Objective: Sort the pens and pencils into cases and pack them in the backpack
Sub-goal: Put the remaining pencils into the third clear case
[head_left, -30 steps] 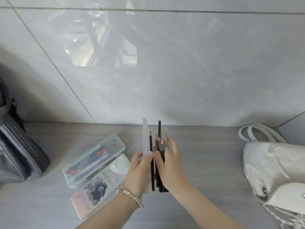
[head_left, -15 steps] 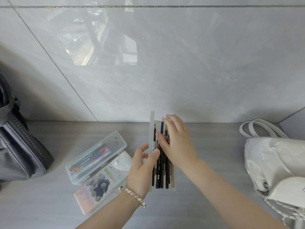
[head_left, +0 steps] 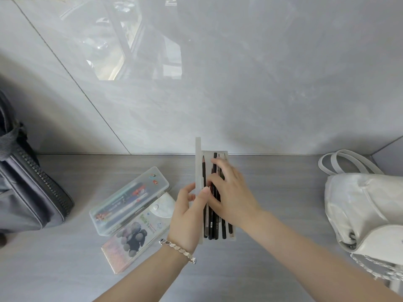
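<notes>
Now, our left hand (head_left: 189, 214) pinches the case lid (head_left: 198, 162) upright while the right hand (head_left: 231, 192) lies flat on the pencils (head_left: 214, 225) in the tray (head_left: 220, 154) on the table (head_left: 283, 182). We should level them all (tips one way) so the lid closes cleanly.

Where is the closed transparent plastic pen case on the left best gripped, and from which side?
I would come from above and pinch the transparent plastic pen case across its two long sides at mid-length: it lies flat, narrow, lid shut.
</notes>
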